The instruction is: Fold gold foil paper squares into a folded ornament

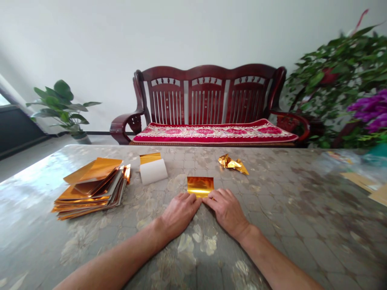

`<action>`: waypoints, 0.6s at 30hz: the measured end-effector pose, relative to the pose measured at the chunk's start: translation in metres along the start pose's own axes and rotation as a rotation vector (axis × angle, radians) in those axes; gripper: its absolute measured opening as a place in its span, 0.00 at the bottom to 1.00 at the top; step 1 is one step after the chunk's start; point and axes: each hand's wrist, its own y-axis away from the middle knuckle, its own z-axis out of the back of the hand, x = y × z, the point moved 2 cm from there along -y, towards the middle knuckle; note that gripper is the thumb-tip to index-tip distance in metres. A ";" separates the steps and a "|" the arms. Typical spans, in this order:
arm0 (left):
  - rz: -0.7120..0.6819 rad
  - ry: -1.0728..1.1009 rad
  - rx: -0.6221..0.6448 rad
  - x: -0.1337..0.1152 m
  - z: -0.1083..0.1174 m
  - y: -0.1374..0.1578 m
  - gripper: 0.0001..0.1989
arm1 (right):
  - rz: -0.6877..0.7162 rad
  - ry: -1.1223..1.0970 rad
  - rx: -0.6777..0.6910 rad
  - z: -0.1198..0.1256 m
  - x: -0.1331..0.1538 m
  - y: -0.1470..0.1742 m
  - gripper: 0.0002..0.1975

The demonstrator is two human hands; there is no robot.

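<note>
A sheet of shiny gold foil paper (200, 185) lies on the table in front of me, its surface curving up. My left hand (181, 208) has its fingers closed at the sheet's near left edge. At the near right edge, my right hand (226, 209) pinches the same paper, thumb pointing inward towards the left hand. The fingers cover the near edge, so any crease there is hidden. Beyond it to the right rests a crumpled or folded gold foil piece (232, 164). To the left lies a curled sheet (153, 171) with its white back showing and a gold strip behind.
A loose stack of gold foil sheets (90, 193) stands on the left of the patterned table (272, 249). Clear plastic and brown card pieces (359, 182) lie at the right edge. Behind the table is a wooden bench (205, 100), with plants on both sides.
</note>
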 end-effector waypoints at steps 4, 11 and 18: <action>0.021 0.030 0.005 0.001 0.000 0.001 0.06 | 0.021 -0.022 0.056 0.002 0.001 0.000 0.08; 0.052 0.268 -0.057 0.021 -0.003 0.002 0.14 | -0.020 -0.083 0.091 0.001 -0.001 -0.001 0.10; 0.056 0.263 -0.105 0.028 -0.002 0.001 0.13 | -0.109 -0.158 0.095 0.000 -0.006 -0.002 0.13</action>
